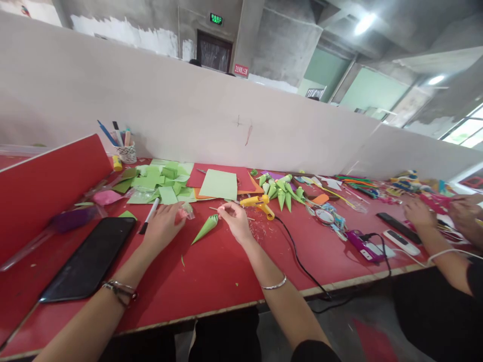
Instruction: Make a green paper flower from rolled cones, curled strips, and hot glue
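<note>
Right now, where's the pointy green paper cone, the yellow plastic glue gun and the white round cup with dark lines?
Pointy green paper cone (pixel 205 230), head view: middle of its side.
Yellow plastic glue gun (pixel 257 201), head view: on its body.
White round cup with dark lines (pixel 127 154), head view: front wall.

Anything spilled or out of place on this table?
Yes: small scraps litter the red table beside the right hand, near the yellow glue gun. They look odd because they lie scattered, not gathered.
</note>
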`<state>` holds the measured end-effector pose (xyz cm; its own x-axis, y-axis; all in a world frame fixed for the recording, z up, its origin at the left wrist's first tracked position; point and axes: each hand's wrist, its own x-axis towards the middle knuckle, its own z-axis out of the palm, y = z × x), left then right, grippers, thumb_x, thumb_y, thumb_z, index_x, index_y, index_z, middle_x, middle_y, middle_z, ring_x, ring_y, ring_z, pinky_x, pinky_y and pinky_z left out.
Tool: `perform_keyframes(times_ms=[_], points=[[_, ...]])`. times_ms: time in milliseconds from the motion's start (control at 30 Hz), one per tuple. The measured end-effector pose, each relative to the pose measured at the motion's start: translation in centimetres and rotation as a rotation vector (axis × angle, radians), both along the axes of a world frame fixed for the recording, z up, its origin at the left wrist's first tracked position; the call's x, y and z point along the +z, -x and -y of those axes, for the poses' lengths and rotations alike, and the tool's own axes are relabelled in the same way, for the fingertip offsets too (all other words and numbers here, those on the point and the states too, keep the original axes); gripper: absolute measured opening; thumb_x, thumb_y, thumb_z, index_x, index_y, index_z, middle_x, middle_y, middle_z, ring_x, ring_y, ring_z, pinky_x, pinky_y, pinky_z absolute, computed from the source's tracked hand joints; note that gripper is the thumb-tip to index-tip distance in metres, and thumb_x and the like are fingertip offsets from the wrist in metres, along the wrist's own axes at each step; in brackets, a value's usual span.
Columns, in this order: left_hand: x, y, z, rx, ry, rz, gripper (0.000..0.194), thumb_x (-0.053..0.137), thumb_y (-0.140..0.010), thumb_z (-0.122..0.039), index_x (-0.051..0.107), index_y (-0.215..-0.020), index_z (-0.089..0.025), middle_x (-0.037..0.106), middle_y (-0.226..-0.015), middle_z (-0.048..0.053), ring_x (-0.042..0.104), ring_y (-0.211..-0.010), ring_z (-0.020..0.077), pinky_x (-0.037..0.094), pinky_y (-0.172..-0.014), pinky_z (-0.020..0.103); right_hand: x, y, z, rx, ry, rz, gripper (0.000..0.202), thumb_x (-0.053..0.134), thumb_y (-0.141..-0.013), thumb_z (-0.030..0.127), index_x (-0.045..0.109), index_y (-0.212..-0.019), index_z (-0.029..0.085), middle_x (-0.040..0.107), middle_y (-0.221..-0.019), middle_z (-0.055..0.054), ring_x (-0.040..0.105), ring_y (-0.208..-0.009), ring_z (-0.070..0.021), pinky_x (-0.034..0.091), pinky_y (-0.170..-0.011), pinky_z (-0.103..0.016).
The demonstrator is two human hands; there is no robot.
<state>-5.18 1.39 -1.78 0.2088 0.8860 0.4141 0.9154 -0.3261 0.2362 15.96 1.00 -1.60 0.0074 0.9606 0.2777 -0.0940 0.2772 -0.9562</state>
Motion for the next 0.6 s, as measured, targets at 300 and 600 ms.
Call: perform_keyframes(times_ms=[300,600], points=[[-0.5,-1.5,0.8,-0.023,-0.125,0.068,0.035,0.044,-0.080,-0.030,0.048,-0.113,-0.022,0.052,-0.118,0.010,0.041,-0.112,0.0275,0.026,-0.095,0.047,-0.2,-0.1,0.0,0.036,0.046,0.023,0.034,0.045,-0.080,0.043,0.060,-0.092,0.015,0.051,-0.052,0.004,0.042,-0.038,-0.0061,0.034,-0.040,-0.020],[-1.6,-4.0,1.3,-0.347,0.042,0.099,0.040,0.047,-0.080,-0.037,0.045,-0.118,-0.024,0.048,-0.120,0.009,0.041,-0.109,0.0275,0.028,-0.094,0.048,-0.9,-0.2,-0.6,0.024,0.035,0.023,0.026,0.052,-0.075,0.036,0.063,-0.087,0.016,0.056,-0.066,-0.001,0.051,-0.058,-0.0097,0.045,-0.057,-0.023]])
